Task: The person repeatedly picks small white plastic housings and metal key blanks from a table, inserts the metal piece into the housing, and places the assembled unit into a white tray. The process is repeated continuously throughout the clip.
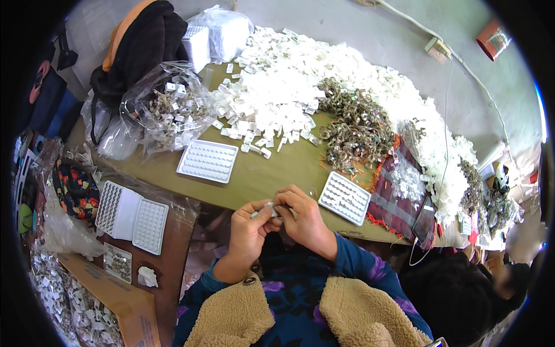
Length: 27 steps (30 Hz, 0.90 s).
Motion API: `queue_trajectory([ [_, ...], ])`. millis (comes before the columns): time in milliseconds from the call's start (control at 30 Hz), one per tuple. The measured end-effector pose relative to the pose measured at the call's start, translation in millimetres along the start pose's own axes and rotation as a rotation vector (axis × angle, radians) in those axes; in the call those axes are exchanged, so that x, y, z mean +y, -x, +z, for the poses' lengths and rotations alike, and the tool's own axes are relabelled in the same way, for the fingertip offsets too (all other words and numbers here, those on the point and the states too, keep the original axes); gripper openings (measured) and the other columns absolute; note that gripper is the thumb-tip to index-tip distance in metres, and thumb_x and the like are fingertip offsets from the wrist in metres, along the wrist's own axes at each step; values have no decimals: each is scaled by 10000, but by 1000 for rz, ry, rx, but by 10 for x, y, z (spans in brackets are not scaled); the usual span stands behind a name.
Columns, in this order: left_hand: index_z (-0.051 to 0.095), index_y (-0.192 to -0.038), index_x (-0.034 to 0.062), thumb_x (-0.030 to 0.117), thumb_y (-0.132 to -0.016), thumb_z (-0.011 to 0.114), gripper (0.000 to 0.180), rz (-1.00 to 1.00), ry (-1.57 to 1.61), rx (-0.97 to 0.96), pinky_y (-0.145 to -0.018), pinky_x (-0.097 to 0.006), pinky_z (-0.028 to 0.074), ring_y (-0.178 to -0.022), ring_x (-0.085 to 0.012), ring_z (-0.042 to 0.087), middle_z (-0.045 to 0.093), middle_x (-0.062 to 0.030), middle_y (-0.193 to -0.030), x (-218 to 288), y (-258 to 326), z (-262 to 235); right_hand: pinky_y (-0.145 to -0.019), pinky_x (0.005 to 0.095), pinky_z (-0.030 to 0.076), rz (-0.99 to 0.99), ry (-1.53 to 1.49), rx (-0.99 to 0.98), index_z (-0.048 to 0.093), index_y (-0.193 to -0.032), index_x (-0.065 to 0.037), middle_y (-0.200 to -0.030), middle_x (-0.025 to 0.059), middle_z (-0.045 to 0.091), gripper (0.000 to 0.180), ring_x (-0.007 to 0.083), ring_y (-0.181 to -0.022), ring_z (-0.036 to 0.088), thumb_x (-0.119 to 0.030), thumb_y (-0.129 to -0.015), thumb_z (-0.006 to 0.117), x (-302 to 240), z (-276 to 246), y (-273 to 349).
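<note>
**Small white piece being pinched between both hands at the near edge of the surface**

A small white piece [270, 209] is being held just above the near edge of the olive surface [272, 173], close in front of the body. Its long axis is lying roughly left to right, with a short pale end sticking out toward the person's left. It is being pinched from both sides at once: the left hand [248, 234] is closed on it from below and left, fingertips curled in; the right hand [303, 222] is closed on it from the right, fingers folded over the top. The two hands are touching at the piece, so neither is clearly nearer. How much of the piece is hidden inside the fingers cannot be told.

Just beyond the right hand, a white dimpled tray [344, 198] is lying tilted on the surface. A second tray of the same kind [207, 161] is lying farther off, ahead and to the left. Behind both, a large heap of white pieces [300, 81] is spreading across the surface, with a pile of tangled metallic rings [352, 124] beside it. Two more trays [132, 217] are resting on a lower brown ledge at the left.
</note>
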<state>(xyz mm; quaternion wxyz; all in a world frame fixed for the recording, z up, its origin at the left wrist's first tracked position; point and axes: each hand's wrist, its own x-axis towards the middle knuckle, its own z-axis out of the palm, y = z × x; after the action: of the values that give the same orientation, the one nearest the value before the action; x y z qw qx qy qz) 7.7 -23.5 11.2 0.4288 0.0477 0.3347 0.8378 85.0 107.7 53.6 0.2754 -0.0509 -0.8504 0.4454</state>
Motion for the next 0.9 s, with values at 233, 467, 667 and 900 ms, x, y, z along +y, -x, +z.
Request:
queue_trajectory([
  [233, 605, -1154, -11, 128, -993, 582, 214, 59, 115, 27, -661, -249, 552, -765, -134, 649, 676, -98, -948, 346, -194, -282, -693, 351, 520, 213, -60, -52, 612, -983, 36, -947, 185, 622, 159, 338, -820, 633, 35, -828, 650, 210, 312, -589],
  [467, 594, -1165, 54, 159, -999, 574, 197, -53, 163, -27, -653, -246, 544, -792, -133, 634, 648, -79, -958, 400, -198, -305, -715, 502, 500, 210, 594, -30, 593, -999, 34, -1045, 253, 582, 187, 460, -789, 595, -114, -891, 628, 771, 505, -905],
  [667, 629, -1060, 42, 84, -919, 664, 151, 57, -110, 89, -540, -221, 529, -776, -132, 660, 647, -42, -893, 349, -206, -147, -573, 383, 486, 218, 292, 5, 637, -910, 38, -771, 161, 638, 182, 292, -657, 619, -144, -919, 643, 452, 198, -731],
  [900, 652, -1047, -8, -4, -848, 720, 211, 97, -421, -228, -542, -227, 529, -728, -115, 643, 662, -54, -888, 309, -184, 96, -428, 217, 411, 736, -449, -366, 676, -833, 42, -661, 36, 634, 227, 70, -499, 555, -168, -915, 697, -129, -439, -325],
])
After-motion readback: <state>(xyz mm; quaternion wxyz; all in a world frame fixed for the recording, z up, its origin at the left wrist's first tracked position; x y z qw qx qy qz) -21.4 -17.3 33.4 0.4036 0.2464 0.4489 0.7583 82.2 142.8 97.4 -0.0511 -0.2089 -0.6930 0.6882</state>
